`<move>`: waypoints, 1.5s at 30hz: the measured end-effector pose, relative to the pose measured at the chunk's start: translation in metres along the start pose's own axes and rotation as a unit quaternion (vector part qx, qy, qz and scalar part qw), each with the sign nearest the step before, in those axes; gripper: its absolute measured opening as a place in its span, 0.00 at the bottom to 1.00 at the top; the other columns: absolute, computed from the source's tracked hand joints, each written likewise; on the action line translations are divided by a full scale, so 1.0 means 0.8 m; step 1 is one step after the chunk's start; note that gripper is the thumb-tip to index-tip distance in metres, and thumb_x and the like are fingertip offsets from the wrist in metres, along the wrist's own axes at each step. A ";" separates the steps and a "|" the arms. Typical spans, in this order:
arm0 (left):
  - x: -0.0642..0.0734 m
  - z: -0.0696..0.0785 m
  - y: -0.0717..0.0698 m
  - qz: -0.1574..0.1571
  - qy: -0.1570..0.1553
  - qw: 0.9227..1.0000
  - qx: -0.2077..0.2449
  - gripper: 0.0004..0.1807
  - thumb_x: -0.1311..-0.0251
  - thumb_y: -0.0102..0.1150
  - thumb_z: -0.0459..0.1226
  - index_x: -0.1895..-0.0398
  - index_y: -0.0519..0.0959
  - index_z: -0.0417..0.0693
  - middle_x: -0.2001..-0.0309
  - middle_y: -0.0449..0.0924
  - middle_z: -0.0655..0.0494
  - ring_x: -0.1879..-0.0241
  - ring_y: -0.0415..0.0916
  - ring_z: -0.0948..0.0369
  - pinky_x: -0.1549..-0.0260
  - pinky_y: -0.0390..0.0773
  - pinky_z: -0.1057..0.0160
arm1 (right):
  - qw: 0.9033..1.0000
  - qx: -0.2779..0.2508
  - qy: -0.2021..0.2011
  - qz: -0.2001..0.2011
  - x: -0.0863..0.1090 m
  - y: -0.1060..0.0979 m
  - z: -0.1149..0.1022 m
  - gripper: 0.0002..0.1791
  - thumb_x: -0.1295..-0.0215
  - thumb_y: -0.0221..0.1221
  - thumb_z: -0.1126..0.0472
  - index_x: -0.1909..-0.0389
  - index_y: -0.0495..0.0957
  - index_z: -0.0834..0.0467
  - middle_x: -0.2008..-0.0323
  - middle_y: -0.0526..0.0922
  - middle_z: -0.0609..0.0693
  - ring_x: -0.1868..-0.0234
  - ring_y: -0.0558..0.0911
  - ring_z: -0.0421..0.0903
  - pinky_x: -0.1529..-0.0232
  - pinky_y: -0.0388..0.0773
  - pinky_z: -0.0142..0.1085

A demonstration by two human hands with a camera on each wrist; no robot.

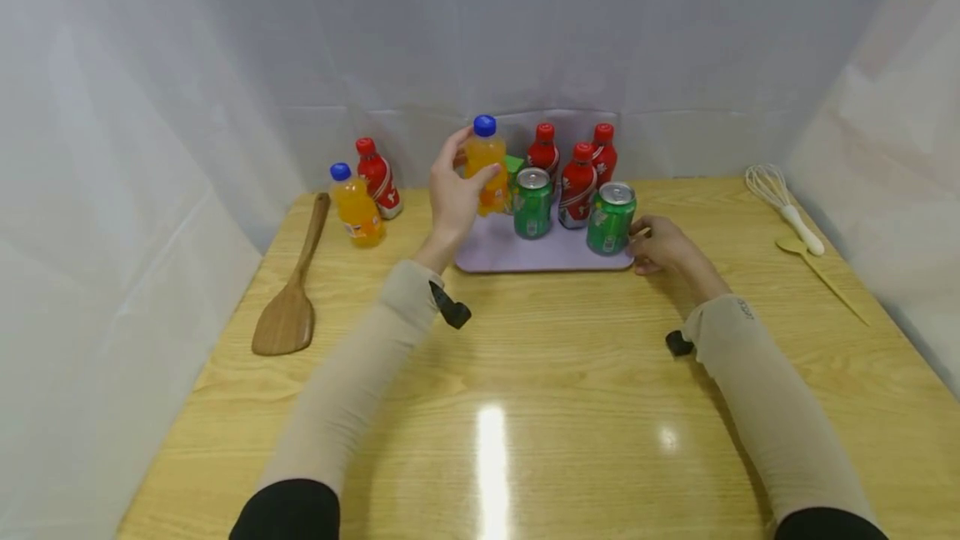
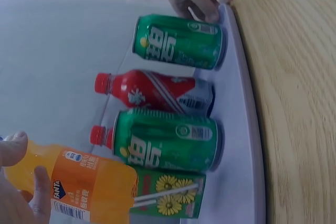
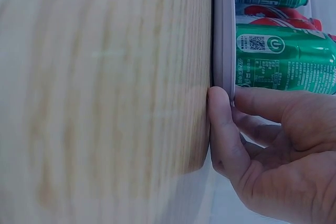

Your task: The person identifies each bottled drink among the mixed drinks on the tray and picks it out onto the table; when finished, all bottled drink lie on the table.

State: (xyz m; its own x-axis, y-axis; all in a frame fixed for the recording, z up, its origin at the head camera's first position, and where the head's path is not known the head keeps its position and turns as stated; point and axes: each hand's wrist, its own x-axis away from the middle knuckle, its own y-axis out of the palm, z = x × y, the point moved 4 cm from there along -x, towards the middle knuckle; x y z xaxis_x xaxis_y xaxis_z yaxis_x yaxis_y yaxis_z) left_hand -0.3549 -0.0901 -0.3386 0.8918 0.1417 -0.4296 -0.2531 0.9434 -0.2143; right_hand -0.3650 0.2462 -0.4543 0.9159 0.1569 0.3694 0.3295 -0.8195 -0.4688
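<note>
In the head view my left hand (image 1: 456, 198) grips an orange soda bottle (image 1: 486, 165) with a blue cap, upright over the left part of a light purple tray (image 1: 510, 257). The same soda bottle (image 2: 79, 184) shows a Fanta label in the left wrist view. My right hand (image 1: 663, 247) pinches the tray's rim (image 3: 224, 40) at its right end, beside a green can (image 1: 611, 219). On the tray also stand another green can (image 1: 532, 205), several red bottles (image 1: 578, 188) and a green carton (image 2: 173, 195) with yellow flowers, partly hidden behind the soda bottle.
At left stand another orange soda bottle (image 1: 357, 208) and a red bottle (image 1: 378, 179), near a wooden spatula (image 1: 288, 311). A whisk (image 1: 786, 207) and a yellowish spoon (image 1: 821, 273) lie at the right. A pale curtain (image 1: 375, 40) hangs behind the wooden table (image 1: 562, 398).
</note>
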 end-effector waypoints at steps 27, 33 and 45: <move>-0.051 -0.081 -0.072 0.069 -0.079 0.991 -0.081 0.34 0.34 0.72 0.40 0.26 0.73 0.58 0.28 0.77 0.54 0.31 0.74 0.53 0.29 0.75 0.57 | 1.000 0.004 -0.001 -0.003 -0.001 -0.003 0.002 0.30 0.25 0.56 0.68 0.27 0.59 0.71 0.50 0.69 0.61 0.62 0.79 0.44 0.64 0.88 0.31; -0.058 -0.093 -0.077 0.070 -0.092 0.988 -0.106 0.33 0.33 0.71 0.40 0.26 0.72 0.58 0.28 0.77 0.55 0.30 0.74 0.54 0.28 0.74 0.55 | 1.000 0.004 -0.008 -0.002 -0.003 -0.003 0.005 0.29 0.24 0.54 0.67 0.27 0.60 0.72 0.51 0.68 0.60 0.62 0.78 0.43 0.65 0.87 0.30; -0.065 -0.118 -0.082 0.065 -0.113 0.983 -0.127 0.32 0.32 0.70 0.40 0.26 0.70 0.58 0.28 0.77 0.54 0.30 0.73 0.52 0.27 0.72 0.52 | 1.000 -0.001 -0.001 -0.001 -0.001 -0.001 0.004 0.29 0.24 0.55 0.68 0.27 0.61 0.70 0.48 0.68 0.61 0.58 0.78 0.45 0.63 0.88 0.31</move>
State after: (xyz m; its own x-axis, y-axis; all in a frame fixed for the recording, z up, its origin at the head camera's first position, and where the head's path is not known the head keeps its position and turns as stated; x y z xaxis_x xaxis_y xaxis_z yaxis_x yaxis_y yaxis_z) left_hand -0.4201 -0.1877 -0.3851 0.8995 0.3456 -0.2675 -0.4295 0.8124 -0.3945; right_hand -0.3651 0.2489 -0.4568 0.9153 0.1600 0.3695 0.3316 -0.8202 -0.4662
